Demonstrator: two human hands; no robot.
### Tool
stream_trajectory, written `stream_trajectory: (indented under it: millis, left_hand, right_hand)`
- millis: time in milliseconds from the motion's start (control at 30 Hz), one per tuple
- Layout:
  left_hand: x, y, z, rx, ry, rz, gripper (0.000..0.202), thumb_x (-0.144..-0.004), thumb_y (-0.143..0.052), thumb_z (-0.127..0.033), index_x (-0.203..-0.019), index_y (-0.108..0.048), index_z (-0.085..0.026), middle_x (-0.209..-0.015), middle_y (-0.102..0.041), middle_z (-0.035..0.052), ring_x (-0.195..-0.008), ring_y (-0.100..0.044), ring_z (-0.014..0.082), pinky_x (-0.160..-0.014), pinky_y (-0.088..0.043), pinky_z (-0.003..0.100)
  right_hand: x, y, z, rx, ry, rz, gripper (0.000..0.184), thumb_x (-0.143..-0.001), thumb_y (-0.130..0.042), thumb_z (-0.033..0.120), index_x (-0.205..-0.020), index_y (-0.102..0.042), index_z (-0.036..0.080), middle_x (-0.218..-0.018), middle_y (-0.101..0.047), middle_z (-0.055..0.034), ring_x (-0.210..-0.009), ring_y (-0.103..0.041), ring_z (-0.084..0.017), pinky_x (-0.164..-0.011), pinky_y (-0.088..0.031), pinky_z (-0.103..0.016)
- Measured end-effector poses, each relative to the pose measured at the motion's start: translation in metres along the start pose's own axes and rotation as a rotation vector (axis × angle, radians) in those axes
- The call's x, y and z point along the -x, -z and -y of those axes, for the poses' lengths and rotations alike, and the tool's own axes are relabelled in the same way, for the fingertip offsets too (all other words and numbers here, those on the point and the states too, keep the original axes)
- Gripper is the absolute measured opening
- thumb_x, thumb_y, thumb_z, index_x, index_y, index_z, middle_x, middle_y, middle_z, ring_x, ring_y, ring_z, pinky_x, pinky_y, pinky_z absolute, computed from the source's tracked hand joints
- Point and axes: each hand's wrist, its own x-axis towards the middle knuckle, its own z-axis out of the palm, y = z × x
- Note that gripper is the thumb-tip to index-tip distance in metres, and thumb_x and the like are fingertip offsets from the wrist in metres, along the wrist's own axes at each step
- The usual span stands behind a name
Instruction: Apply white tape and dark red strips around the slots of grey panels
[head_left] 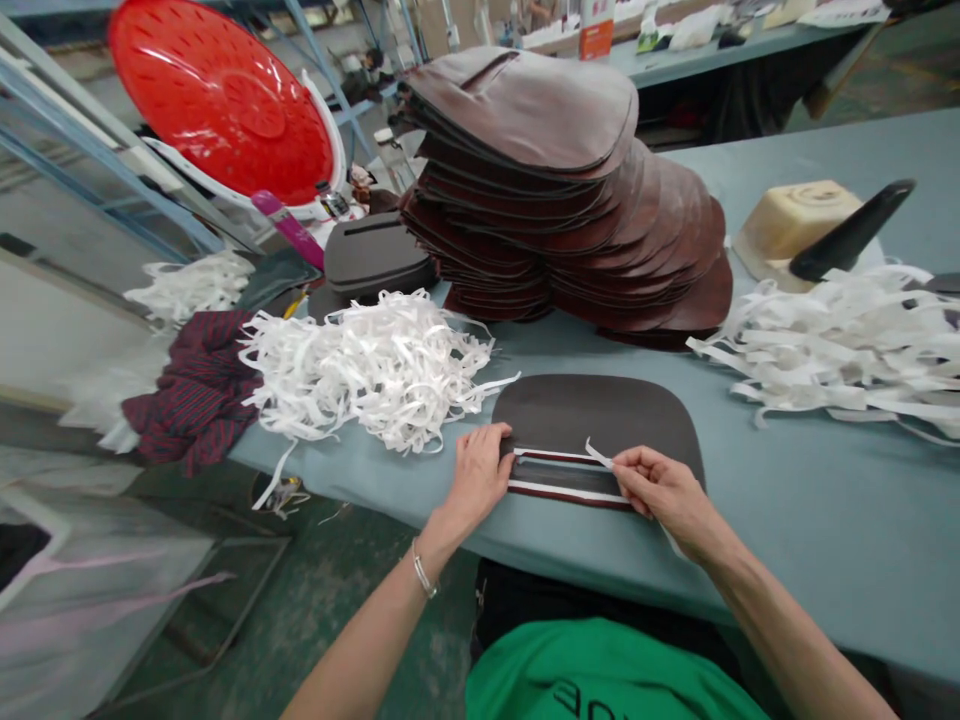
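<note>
Near the bench's [810, 540] front edge lies a flat, round-cornered dark-grey panel [600, 408], its long slot [562, 474] edged in white strips [570, 492] and dark red. The right hand's [664, 490] fingers clamp a narrow white ribbon [598, 455]; whether the left hand's [480, 465] grip the panel, I cannot tell. The green shirt's [600, 650] black lettering is cut off

Matt panel [600, 412]; glossy plastic colander [225, 105]

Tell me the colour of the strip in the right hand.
White. The strip in the right hand shows best in the head view.
</note>
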Motion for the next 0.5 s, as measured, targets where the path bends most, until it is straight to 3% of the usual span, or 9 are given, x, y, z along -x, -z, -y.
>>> stream_trajectory:
  millis: [133, 200, 267, 367, 500]
  left_hand:
    - [-0.014, 0.007, -0.028, 0.147, -0.075, -0.035, 0.033, -0.086, -0.049, -0.016, -0.118, -0.051, -0.022, -0.117, -0.059, 0.0075, -0.114, -0.049, 0.0212, -0.099, -0.03, 0.039]
    - [-0.015, 0.007, -0.049, 0.267, -0.194, 0.037, 0.033, -0.088, -0.049, -0.023, -0.121, -0.051, -0.025, -0.12, -0.058, 0.007, -0.118, -0.047, 0.0207, -0.102, -0.027, 0.038]
    - [-0.013, 0.006, -0.062, 0.325, -0.253, 0.147, 0.023, -0.09, -0.047, -0.027, -0.11, -0.058, -0.025, -0.109, -0.063, 0.0052, -0.11, -0.051, 0.0199, -0.101, -0.027, 0.037]
    - [-0.007, 0.009, -0.059, 0.352, -0.17, 0.273, 0.022, -0.092, -0.041, -0.028, -0.087, -0.061, -0.022, -0.084, -0.064, 0.0018, -0.085, -0.056, 0.0162, -0.088, -0.036, 0.031]
    - [-0.001, 0.023, -0.036, 0.457, -0.087, 0.354, 0.021, -0.092, -0.039, -0.027, -0.087, -0.058, -0.021, -0.083, -0.061, 0.0007, -0.077, -0.054, 0.0135, -0.073, -0.039, 0.024]
  right_hand:
    - [0.0, -0.013, 0.003, 0.03, 0.017, 0.061, 0.031, -0.076, -0.061, 0.047, -0.08, -0.057, 0.016, -0.056, -0.049, 0.0051, -0.045, -0.035, -0.005, -0.042, -0.024, -0.02]
    - [0.001, -0.019, 0.005, 0.044, 0.036, 0.123, 0.031, -0.076, -0.06, 0.047, -0.079, -0.058, 0.016, -0.057, -0.051, 0.0044, -0.046, -0.037, -0.006, -0.043, -0.026, -0.02]
    - [0.002, -0.018, 0.005, 0.085, 0.051, 0.174, 0.031, -0.077, -0.059, 0.047, -0.078, -0.06, 0.016, -0.06, -0.054, 0.0031, -0.047, -0.039, -0.006, -0.044, -0.029, -0.02]
    - [0.005, 0.001, 0.003, 0.194, 0.032, 0.218, 0.031, -0.078, -0.058, 0.046, -0.082, -0.066, 0.016, -0.064, -0.058, 0.0012, -0.05, -0.042, -0.007, -0.046, -0.031, -0.021]
    - [0.01, 0.032, -0.005, 0.294, -0.002, 0.221, 0.035, -0.079, -0.056, 0.048, -0.088, -0.069, 0.017, -0.066, -0.06, -0.0005, -0.049, -0.042, -0.008, -0.045, -0.03, -0.022]
